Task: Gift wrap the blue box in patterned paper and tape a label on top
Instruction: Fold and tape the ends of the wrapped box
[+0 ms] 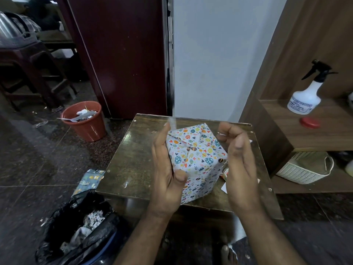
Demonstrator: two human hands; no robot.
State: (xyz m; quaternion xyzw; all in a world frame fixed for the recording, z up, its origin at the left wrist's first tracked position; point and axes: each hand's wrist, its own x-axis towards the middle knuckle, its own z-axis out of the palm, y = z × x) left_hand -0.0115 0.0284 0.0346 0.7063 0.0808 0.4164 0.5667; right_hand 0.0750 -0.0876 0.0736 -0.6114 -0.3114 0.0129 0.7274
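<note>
Nearest, a bin lined with a black bag full of paper scraps, on the floor. Above it, left hand flat against the wrapped box, fingers straight, thumb pressing its near face. Right hand just beside the box, fingers loosely curled, gripping nothing. Box upright on the desk, fully covered in patterned paper. Farther off, an orange bucket and a spray bottle on a shelf.

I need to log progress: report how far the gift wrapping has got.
Done: the box is fully covered in patterned paper, its top flaps folded. In hand: the left hand steadies its side on the small table; the right hand hovers beside it, fingers curled. Left: no label shows on top yet.
</note>
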